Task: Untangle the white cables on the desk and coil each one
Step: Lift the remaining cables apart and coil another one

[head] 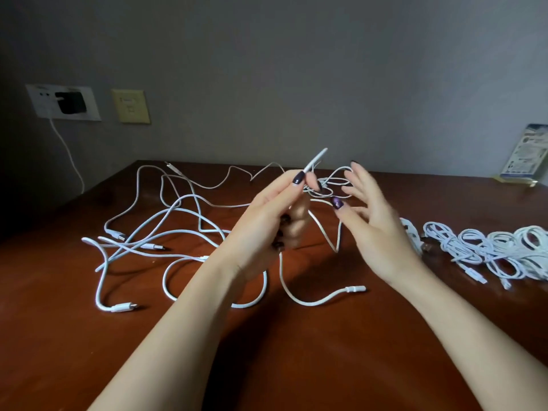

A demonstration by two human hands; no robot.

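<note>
Left hand (pixel 278 221) grip pinches white cable (pixel 315 159) nr its end, tip slanting up-right, rest dropping to worktop (pixel 89 351). Right hand (pixel 373 221), fingers spread & empty, just right of it, nearer the tangled loops (pixel 324 188) betw. them.

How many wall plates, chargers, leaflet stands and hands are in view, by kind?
Wall plates: 2, white plate and beige plate
Black charger: 1
Leaflet stand: 1
Hands: 2, left hand and right hand
Total: 6
White cables: too tangled to count
</note>
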